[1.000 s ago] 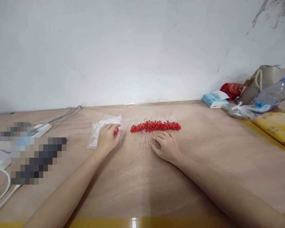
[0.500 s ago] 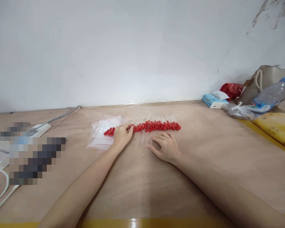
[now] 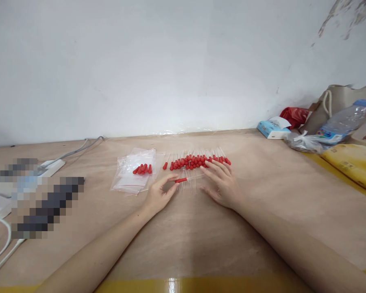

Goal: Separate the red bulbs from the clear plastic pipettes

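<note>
My left hand (image 3: 162, 194) pinches the red rubber bulb of a glass dropper (image 3: 181, 180) between thumb and fingertips. The dropper lies nearly level, its clear tube pointing right. My right hand (image 3: 221, 185) is open at that tube's far end, thumb and fingers apart; whether it touches the tube I cannot tell. Its fingertips reach the near side of a row of red-bulbed droppers (image 3: 195, 161), whose tubes point to the wall. Several clear glass tubes (image 3: 187, 188) lie under and around the held dropper. Several loose red bulbs (image 3: 142, 169) rest on clear plastic bags (image 3: 128, 179) at the left.
A white power strip (image 3: 53, 167) with cables and blurred-out items sit at the left. Against the wall at right are a tissue pack (image 3: 273, 129), a knotted plastic bag (image 3: 303, 142), a plastic bottle (image 3: 344, 121), a cloth bag and a yellow package (image 3: 352, 165).
My left hand has come from the row's left end toward me and right, now with a dropper in its fingers. My right hand has shifted slightly right, its fingers spreading toward the row.
</note>
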The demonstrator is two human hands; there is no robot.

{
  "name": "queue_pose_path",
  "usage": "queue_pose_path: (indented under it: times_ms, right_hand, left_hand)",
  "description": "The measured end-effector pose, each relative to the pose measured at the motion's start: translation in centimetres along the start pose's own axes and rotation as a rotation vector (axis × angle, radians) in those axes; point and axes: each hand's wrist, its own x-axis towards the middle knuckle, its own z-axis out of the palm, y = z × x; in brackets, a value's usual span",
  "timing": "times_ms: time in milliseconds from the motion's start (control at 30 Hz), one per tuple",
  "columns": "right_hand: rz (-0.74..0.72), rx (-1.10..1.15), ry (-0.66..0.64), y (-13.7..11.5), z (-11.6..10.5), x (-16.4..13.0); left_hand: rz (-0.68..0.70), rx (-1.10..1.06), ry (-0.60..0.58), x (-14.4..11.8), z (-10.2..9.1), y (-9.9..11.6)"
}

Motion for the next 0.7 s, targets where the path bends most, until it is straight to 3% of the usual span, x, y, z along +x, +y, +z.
queue_pose_path:
  times_ms: [167,467,700]
  right_hand:
    - [-0.142,0.078,-0.041,-0.8,0.1,0.1]
    - [-0.179,0.091,-0.138,-1.7,0.8,0.2]
    - [-0.202,0.106,-0.213,-1.9,0.1,0.2]
  left_hand:
    - [0.161,0.045,-0.085,-0.6,0.3,0.3]
    - [0.386,0.219,-0.219,0.1,0.5,1.1]
    - [0.398,0.312,-0.265,0.1,0.4,1.4]
